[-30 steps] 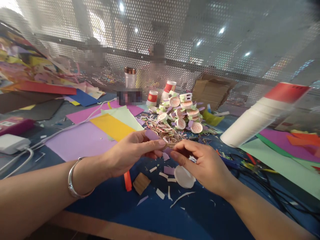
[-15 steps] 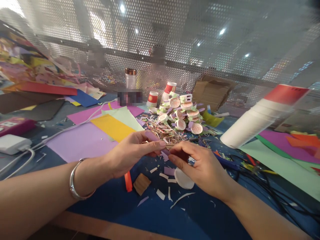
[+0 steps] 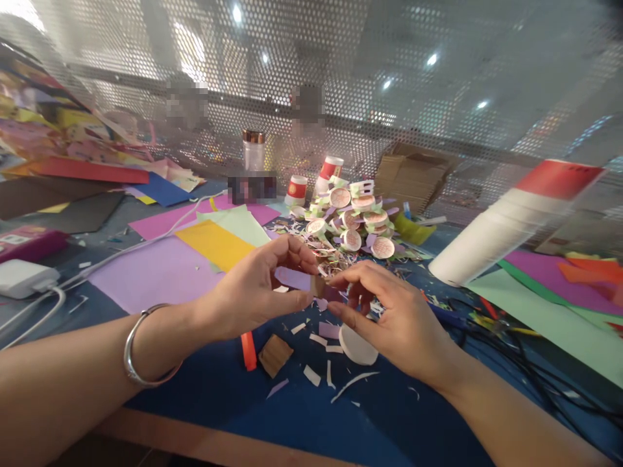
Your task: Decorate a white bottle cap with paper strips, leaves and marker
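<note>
at the far left a white charger (image 3: 26,279) sits on the blue tabletop (image 3: 195,408), just in front of a magenta box (image 3: 34,245). to the right of them a lilac sheet (image 3: 146,279) lies flat, with a yellow sheet (image 3: 214,243) overlapping its far edge. the left arm, a silver bracelet (image 3: 130,347) round its wrist, reaches in over the lilac sheet. the left hand (image 3: 243,295) is pinched on a small lilac paper strip (image 3: 292,279), raised above the table: the strip lies crosswise in the gap between thumb and curled fingers, one end back toward the palm, and the brown piece (image 3: 317,286) at its other end sits by the fingertips, facing the other hand. below that grip an orange strip (image 3: 248,350) lies beside a cardboard square (image 3: 276,355). beyond the hands rises a heap of small round paper pieces (image 3: 350,224). the right hand (image 3: 392,311) has its index finger and thumb apart, right at the brown piece; i cannot tell whether they grasp anything. a white disc (image 3: 359,345) lies under it. further right, a stack of paper cups (image 3: 506,224) leans over, near black cables (image 3: 525,363).
</note>
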### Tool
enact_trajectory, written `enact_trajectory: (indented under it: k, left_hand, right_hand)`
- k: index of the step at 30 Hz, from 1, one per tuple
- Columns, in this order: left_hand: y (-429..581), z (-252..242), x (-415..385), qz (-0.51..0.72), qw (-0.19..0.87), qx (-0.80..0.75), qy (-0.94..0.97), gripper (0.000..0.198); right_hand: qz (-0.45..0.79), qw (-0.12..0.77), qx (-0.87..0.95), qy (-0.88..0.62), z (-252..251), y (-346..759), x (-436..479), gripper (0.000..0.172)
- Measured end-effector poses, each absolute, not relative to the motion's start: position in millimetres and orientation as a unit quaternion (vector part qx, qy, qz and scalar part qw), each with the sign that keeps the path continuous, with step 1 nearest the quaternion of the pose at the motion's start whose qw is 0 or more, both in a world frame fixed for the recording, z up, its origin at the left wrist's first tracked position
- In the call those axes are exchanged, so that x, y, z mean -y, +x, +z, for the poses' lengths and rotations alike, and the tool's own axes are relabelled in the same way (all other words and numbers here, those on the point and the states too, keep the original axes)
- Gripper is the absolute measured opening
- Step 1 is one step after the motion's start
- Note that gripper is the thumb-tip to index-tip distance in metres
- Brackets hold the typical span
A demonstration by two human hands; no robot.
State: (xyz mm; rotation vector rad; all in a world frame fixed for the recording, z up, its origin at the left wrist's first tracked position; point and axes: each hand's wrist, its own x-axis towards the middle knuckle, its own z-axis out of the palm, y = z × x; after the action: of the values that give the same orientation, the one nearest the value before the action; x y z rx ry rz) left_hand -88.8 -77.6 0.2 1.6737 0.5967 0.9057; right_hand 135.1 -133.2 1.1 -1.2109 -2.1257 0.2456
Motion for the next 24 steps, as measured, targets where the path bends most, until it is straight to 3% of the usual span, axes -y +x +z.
enact_trajectory:
  k: [17, 24]
  left_hand:
    - [-89.5, -2.9, 77.8, 0.383, 0.483, -0.223, 0.755, 0.029]
    - [-88.3, -4.0, 77.3, 0.354, 0.391, -0.247, 0.812, 0.03]
  right_hand:
    - [0.026, 0.327, 0.838, -0.436, 0.4, 137.9, 132.3, 0.018]
    - [-0.008, 0.325, 0.854, -0.407, -3.2, 138.4, 130.5, 0.014]
